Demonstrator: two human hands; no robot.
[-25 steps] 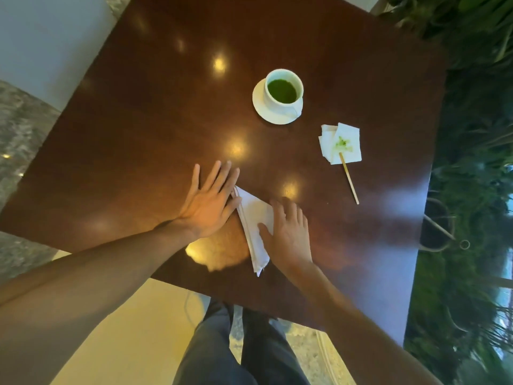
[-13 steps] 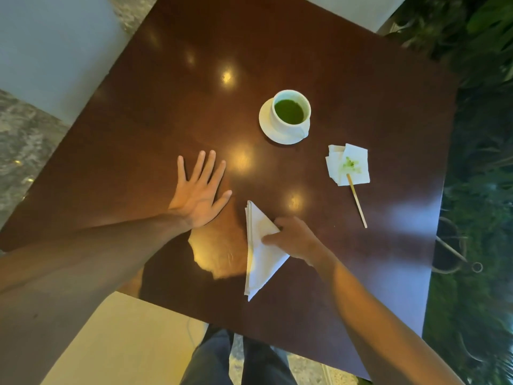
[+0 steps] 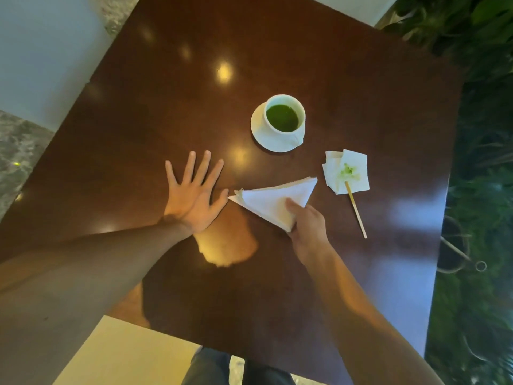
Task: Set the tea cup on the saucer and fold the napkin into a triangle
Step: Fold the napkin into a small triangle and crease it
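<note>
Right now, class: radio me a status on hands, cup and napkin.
Left hand flat, open. Right hand pinching triangle-folded napkin. Cup on saucer. Stained tissue, stick nearby, clear.

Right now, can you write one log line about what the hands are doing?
left hand: flat on table, open | right hand: pinching folded napkin | tea cup: on saucer

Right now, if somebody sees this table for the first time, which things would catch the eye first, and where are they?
Probably the white tea cup of bright green tea, standing on its saucer near the middle of the dark wooden table. Next, the white napkin folded into a triangle, pinched at its near corner by the right hand, with the left hand flat beside it. To the right lies a green-stained tissue with a wooden stick.
</note>
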